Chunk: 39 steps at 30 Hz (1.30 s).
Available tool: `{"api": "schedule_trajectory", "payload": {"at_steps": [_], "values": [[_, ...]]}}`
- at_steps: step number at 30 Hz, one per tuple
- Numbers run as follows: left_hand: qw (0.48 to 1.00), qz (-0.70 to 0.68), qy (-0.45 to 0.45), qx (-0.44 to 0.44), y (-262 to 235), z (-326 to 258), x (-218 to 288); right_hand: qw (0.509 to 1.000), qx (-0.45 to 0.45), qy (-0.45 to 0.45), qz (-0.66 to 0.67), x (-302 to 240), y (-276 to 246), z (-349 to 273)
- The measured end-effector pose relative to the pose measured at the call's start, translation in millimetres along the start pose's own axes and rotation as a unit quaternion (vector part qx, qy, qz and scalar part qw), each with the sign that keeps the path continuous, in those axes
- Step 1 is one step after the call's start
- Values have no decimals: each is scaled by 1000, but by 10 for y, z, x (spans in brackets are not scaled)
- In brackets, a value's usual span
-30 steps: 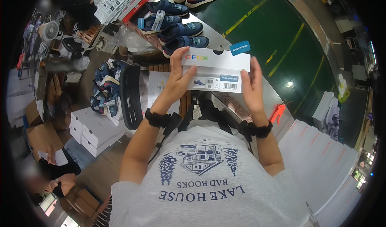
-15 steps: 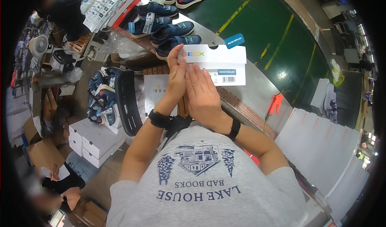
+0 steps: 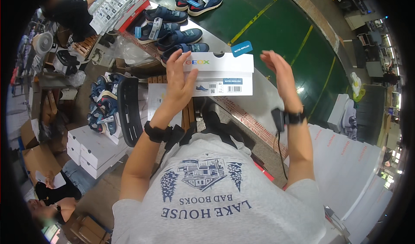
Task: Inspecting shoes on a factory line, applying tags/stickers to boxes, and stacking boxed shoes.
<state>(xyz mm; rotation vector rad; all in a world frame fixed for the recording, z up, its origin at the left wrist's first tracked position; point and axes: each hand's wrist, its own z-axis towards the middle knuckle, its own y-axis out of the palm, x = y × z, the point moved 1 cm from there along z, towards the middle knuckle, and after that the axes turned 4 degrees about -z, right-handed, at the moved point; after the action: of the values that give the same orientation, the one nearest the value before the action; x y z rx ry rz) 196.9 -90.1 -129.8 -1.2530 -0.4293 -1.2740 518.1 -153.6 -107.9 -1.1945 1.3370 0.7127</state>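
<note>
A white shoebox (image 3: 219, 74) with its lid on stands at the near edge of the metal table; its labelled end faces me. A blue hang tag (image 3: 241, 49) lies at its far right corner. My left hand (image 3: 178, 79) is against the box's left end, fingers up and apart, covering part of the label side. To the right of the box, my right hand (image 3: 280, 73) is in the air, touching nothing, its fingers stretched out. Just behind the box several navy shoes (image 3: 180, 37) stand in a row, some with tags.
Left of me are a black chair back (image 3: 129, 110), stacked white shoeboxes (image 3: 97, 146) and a heap of navy shoes (image 3: 103, 103). Large white cartons (image 3: 341, 162) stand at right. A green surface with yellow lines (image 3: 259, 23) stretches beyond the table. Two people are at left.
My right hand has left the label side of the box and swung out to the right. My left hand has spread its fingers at the left end. The label shows more.
</note>
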Motion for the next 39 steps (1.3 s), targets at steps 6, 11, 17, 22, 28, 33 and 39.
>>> {"api": "schedule_trajectory", "payload": {"at_steps": [6, 11, 17, 22, 28, 33, 39], "values": [[997, -77, -8, -15, 114, 428, 560, 972, -179, 145, 44, -265, 288, 671], [990, -125, -70, -21, 328, 668, 408, 977, -165, -4, -137, -515, 214, 520], [967, -166, -159, -112, 233, 756, 507, 961, -14, -232, -152, -771, 123, 234], [911, -266, -252, -189, 168, 822, 547, 985, -127, -25, 112, -477, 336, 96], [934, -188, -243, -185, 174, 827, 448, 993, -104, 14, 60, -347, 382, 73], [977, -80, -133, -145, 318, 804, 385, 993, -117, -9, 14, -230, 344, 137], [982, -22, -127, -138, 358, 823, 459, 990, -134, -23, 36, -102, 319, 179]]}}
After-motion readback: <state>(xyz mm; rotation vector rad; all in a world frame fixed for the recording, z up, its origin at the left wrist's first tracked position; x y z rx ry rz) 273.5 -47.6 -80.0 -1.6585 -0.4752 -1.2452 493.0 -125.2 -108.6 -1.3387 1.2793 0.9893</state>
